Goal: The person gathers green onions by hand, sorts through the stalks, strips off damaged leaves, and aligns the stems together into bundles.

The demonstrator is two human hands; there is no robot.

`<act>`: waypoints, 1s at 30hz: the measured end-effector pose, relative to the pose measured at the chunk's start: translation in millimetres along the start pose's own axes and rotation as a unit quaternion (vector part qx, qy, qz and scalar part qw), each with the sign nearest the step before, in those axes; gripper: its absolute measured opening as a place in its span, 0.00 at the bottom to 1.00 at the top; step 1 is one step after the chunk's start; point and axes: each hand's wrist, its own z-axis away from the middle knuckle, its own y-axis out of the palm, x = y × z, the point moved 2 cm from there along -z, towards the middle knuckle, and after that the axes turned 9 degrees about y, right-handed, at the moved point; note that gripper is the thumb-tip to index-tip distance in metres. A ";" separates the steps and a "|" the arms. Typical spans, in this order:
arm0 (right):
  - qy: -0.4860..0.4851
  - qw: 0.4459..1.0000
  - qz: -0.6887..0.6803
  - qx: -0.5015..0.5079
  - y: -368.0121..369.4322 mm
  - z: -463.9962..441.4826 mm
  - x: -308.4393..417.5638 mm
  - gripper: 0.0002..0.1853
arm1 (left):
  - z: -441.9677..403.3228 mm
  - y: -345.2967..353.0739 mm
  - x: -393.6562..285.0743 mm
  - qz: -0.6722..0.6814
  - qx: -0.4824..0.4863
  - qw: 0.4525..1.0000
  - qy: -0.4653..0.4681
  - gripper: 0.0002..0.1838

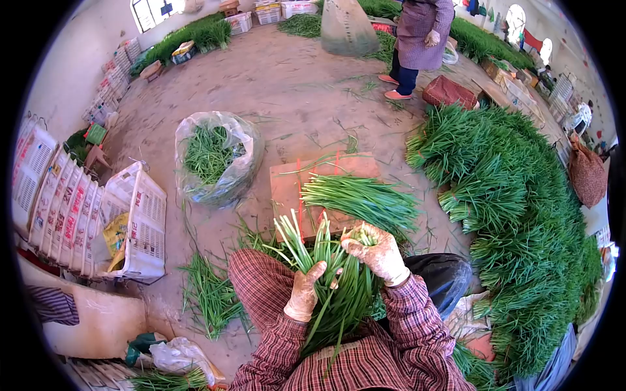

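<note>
Both hands wear pale, soiled gloves. My left hand (304, 292) is wrapped round the lower part of a bunch of green stalks (319, 251), whose pale ends point up and away from me. To its right, my right hand (378, 253) is closed on the stalks near their pale ends, with its fingers bent. The long leaves hang down over my lap. Just beyond my hands, a pile of cut green stalks (358, 197) lies on a reddish-brown board (283, 186) with orange strings across it.
A clear plastic bag (251, 156) of greens stands ahead on the left. White crates (153, 221) line the left side. Many tied green bundles (521, 228) are heaped at right. Another person (424, 32) stands ahead near a red sack (450, 92). Loose leaves (208, 296) lie at left.
</note>
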 end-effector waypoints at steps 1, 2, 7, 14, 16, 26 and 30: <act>0.001 1.000 -0.003 -0.010 -0.9 -1.4 0.4 0.13 | 1.0 1.6 -1.7 0.026 -0.007 1.000 -0.001 0.19; 0.004 0.999 -0.024 -0.025 -1.6 1.1 1.7 0.14 | -0.2 3.7 -3.9 0.028 0.004 1.000 0.010 0.21; -0.046 0.996 0.029 -0.072 3.3 21.5 31.4 0.17 | -5.6 -5.3 3.0 -0.051 0.003 0.998 0.035 0.20; -0.088 0.988 0.107 -0.070 15.2 14.5 28.3 0.25 | -1.6 -5.8 13.6 -0.126 -0.012 0.991 0.041 0.19; -0.041 0.988 0.141 -0.046 14.2 8.6 18.8 0.25 | -1.2 -8.4 15.6 -0.117 -0.006 0.992 0.043 0.18; -0.040 0.999 0.004 0.011 7.7 -0.2 0.7 0.12 | 4.4 1.8 6.5 0.024 -0.037 0.999 0.009 0.17; 0.026 0.998 -0.051 0.012 5.4 0.1 0.6 0.10 | 3.7 -0.5 6.6 0.033 -0.037 0.999 -0.005 0.22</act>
